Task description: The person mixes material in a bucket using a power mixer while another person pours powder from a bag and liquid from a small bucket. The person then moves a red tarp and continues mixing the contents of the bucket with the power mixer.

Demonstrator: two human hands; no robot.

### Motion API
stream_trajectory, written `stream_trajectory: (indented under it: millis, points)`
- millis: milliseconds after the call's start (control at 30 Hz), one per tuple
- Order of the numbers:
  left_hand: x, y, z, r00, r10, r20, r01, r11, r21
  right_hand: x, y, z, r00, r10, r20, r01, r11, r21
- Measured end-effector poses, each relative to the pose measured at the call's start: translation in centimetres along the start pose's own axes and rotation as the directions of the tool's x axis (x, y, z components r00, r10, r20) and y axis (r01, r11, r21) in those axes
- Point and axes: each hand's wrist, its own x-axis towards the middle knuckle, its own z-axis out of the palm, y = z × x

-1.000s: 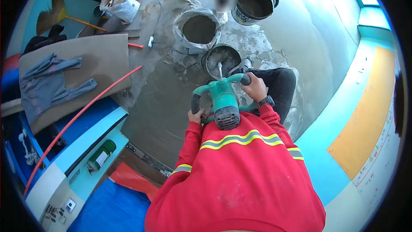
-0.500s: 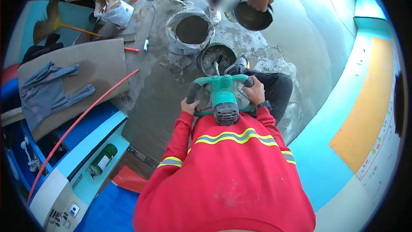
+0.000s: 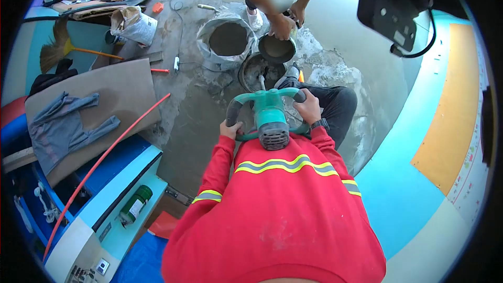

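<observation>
My left hand (image 3: 230,129) is wrapped round the left grip of a green electric hand mixer (image 3: 269,106). On the opposite grip, my right hand (image 3: 308,109) is closed too, with a dark watch at its wrist. The mixer's shaft (image 3: 262,81) runs down into a dark mixing bucket (image 3: 242,77) in front of me. Another person's hands (image 3: 284,26) hold a second dark bucket (image 3: 276,61), tipped over the mixing bucket's far edge. Greyish contents show inside the tipped bucket.
An open white sack (image 3: 212,60) of grey powder stands beside the buckets. Cardboard (image 3: 123,91) with a grey garment lies at left, near a long red tube (image 3: 107,152). A power cord (image 3: 181,26) crosses the floor. A black bracket (image 3: 387,18) blocks part of the upper right.
The other person has brought the second bucket leftward and down, over the mixing bucket, with both hands near it. My hands stay on the mixer. A black bracket has appeared upper right.
</observation>
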Motion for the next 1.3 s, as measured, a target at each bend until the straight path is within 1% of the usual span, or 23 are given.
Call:
stream_trajectory:
  millis: [100,200,267,333,467,567,667,767,867,967,1067,1167,1300]
  points:
    - [-0.9,-1.9,-0.1,0.999,0.005,-0.053,-0.008,0.999,-0.046,0.9,-1.1,0.1,0.998,-0.014,0.054,0.020,0.993,-0.114]
    - [-1.3,-3.7,-0.4,0.995,-0.001,-0.101,-0.008,0.996,-0.093,1.6,-2.7,0.1,0.995,-0.053,0.089,0.068,0.982,-0.175]
    - [-1.9,-3.8,0.0,0.992,-0.008,-0.126,-0.009,0.992,-0.129,1.9,-2.7,0.3,0.992,-0.071,0.105,0.088,0.982,-0.167]
    - [-1.9,-4.4,0.1,0.993,-0.017,-0.120,-0.004,0.984,-0.177,1.9,-2.4,0.5,0.991,-0.091,0.103,0.106,0.983,-0.150]
    - [-2.5,-5.2,0.8,0.989,0.004,-0.149,-0.039,0.973,-0.228,2.6,-3.5,0.4,0.985,-0.104,0.137,0.133,0.966,-0.222]
    - [-2.6,-5.6,0.9,0.989,-0.034,-0.147,-0.014,0.948,-0.317,3.1,-4.2,0.3,0.976,-0.088,0.197,0.137,0.958,-0.253]
    - [-2.5,-4.9,1.1,0.983,-0.003,-0.181,-0.029,0.984,-0.175,3.3,-2.1,0.7,0.978,-0.121,0.168,0.156,0.965,-0.210]
    - [-2.1,-4.1,1.2,0.991,-0.001,-0.133,-0.022,0.985,-0.173,3.0,-1.4,0.3,0.983,-0.125,0.137,0.145,0.978,-0.148]
    - [-1.5,-3.7,1.3,0.992,0.030,-0.124,-0.044,0.993,-0.107,2.4,-1.4,-0.1,0.988,-0.081,0.131,0.096,0.989,-0.113]
    - [-1.2,-3.6,1.1,0.994,0.017,-0.108,-0.032,0.990,-0.138,2.4,-0.7,0.0,0.992,-0.070,0.107,0.084,0.987,-0.135]
    - [-1.0,-1.9,1.0,0.996,0.065,-0.055,-0.069,0.994,-0.079,1.0,-1.5,-0.6,0.997,-0.033,0.072,0.035,0.999,-0.037]
    - [-0.5,0.7,1.4,0.999,0.051,-0.002,-0.051,0.998,0.023,-0.1,-0.3,-0.7,0.999,0.028,0.024,-0.028,0.999,-0.018]
    - [-0.5,3.0,2.1,0.998,0.025,0.060,-0.028,0.999,0.039,-1.0,1.3,-0.7,0.997,0.068,-0.021,-0.067,0.997,0.022]
